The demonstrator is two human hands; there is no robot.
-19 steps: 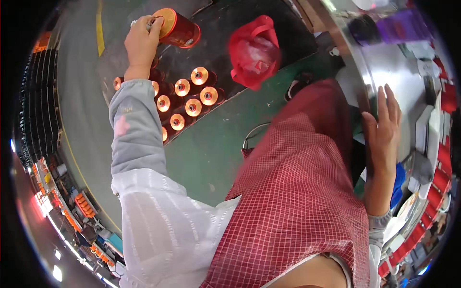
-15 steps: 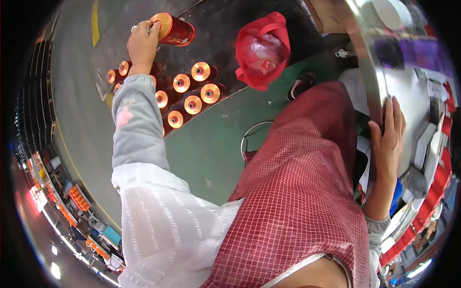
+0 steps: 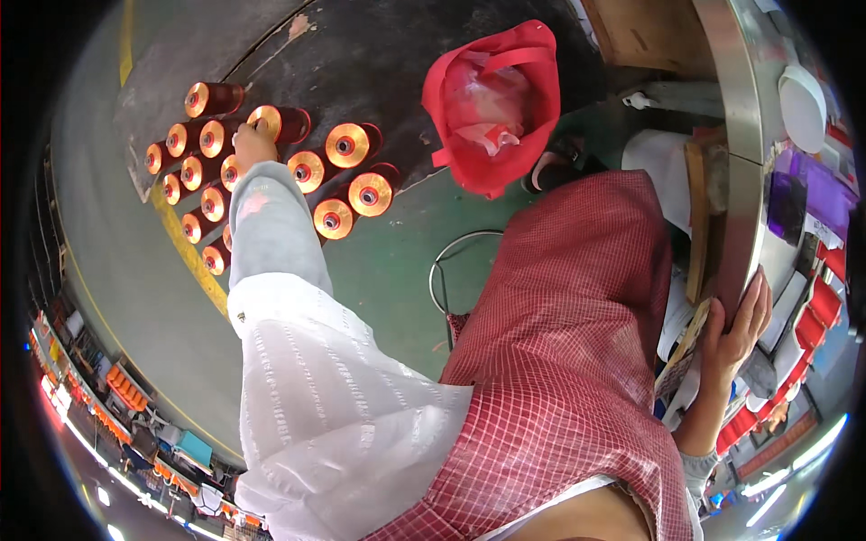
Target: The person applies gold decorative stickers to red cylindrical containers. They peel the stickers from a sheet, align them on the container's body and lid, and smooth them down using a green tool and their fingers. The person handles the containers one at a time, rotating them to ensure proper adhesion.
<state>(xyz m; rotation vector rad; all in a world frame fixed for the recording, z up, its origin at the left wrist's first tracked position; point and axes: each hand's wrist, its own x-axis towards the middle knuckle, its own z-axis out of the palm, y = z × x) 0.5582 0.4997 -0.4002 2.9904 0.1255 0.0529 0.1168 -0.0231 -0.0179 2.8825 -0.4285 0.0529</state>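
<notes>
At the left, my left hand (image 3: 255, 146) is closed on the end of a copper wire spool (image 3: 290, 125), fingers at its hub. The spool is dark red along its side, with a shiny copper-coloured end, and lies sideways among several like spools (image 3: 347, 145). Part of that group is hidden behind my left forearm. Over on the right, my right hand (image 3: 741, 329) lies with fingers stretched along the metal edge of a worktable (image 3: 744, 135), holding nothing.
A red cloth bag (image 3: 442, 99) with clear plastic inside stands on the dark floor mat, right of the spools. A metal ring (image 3: 436, 270) is near my apron. On the worktable are a purple container (image 3: 816, 194) and a white round-ended object (image 3: 801, 108). Yellow lines mark the floor.
My left hand has brought the spool down from above the group to a place among the other spools. My right hand stays at the table edge. The view has shifted.
</notes>
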